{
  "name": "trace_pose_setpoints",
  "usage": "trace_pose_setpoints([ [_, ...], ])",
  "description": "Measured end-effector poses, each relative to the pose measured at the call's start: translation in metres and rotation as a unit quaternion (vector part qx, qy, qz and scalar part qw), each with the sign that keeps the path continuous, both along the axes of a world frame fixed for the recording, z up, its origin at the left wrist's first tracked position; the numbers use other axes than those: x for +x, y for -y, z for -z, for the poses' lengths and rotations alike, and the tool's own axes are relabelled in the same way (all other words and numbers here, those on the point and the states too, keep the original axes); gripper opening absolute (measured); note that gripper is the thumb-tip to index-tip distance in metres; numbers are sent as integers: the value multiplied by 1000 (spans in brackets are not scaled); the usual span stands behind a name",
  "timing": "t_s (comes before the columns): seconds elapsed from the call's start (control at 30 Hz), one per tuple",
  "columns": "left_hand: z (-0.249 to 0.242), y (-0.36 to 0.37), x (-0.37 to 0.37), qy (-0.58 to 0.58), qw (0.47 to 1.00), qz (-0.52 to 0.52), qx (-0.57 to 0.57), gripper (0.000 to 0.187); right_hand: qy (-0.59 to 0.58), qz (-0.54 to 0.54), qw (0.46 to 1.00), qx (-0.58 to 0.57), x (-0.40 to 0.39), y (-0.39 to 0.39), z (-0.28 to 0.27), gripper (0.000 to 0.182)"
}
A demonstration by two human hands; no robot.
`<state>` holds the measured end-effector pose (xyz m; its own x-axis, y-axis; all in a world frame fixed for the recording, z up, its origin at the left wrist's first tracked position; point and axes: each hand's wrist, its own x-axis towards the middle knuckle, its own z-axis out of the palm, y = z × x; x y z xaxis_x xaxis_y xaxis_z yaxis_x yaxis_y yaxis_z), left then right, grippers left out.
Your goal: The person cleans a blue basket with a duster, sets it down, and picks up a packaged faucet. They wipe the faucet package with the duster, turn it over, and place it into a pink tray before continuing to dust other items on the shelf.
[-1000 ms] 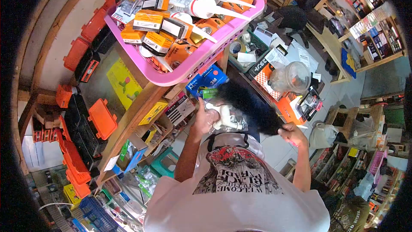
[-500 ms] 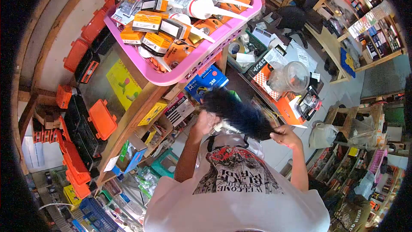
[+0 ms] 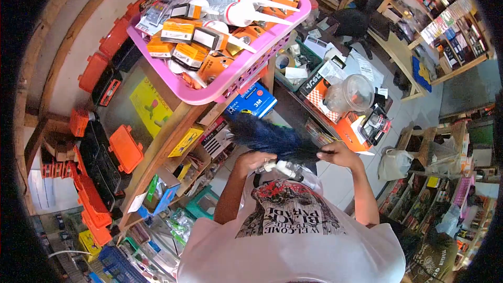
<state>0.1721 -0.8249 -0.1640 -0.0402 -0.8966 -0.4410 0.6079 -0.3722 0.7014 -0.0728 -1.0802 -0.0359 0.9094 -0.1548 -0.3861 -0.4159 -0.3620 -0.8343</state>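
Black feathers with a bluish sheen make up the feather duster, spread across in front of my chest. My right hand is closed at its right end, with the feathers fanning out to the left. Below the feathers, my left hand is closed around a white tube-like thing with a clear part, which points right over my shirt. Its covered end is hidden in my fingers. The duster's feathers lie right above the white thing and overlap my left fingertips in this view.
A pink basket full of boxes and nozzle tubes stands on the wooden-edged counter. Below it sits a blue 3M box. To the right are a clear round tub and an orange box. Open orange-lidded toolboxes line the left.
The feather duster has swung left and lower, and its motion blur is gone. My right hand has shifted slightly left and up. The white thing in my left hand shows more plainly.
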Motion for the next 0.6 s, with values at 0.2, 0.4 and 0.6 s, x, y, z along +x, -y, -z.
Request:
trace_pose_setpoints([
  [0.2, 34, -7, -2, -44, 999, 11, -20, 19, -30, -13, 999, -3, -7, 11, 2, 41],
  [0.4, 121, -3, -10, 31, 994, 75, 68, 21, 18, 3, 1000, -16, 12, -5, 8, 42],
  [0.6, 23, -25, 12, 110, 974, -117, -161, 26, -51, 205, 977, 42, -46, 30, 43, 40],
])
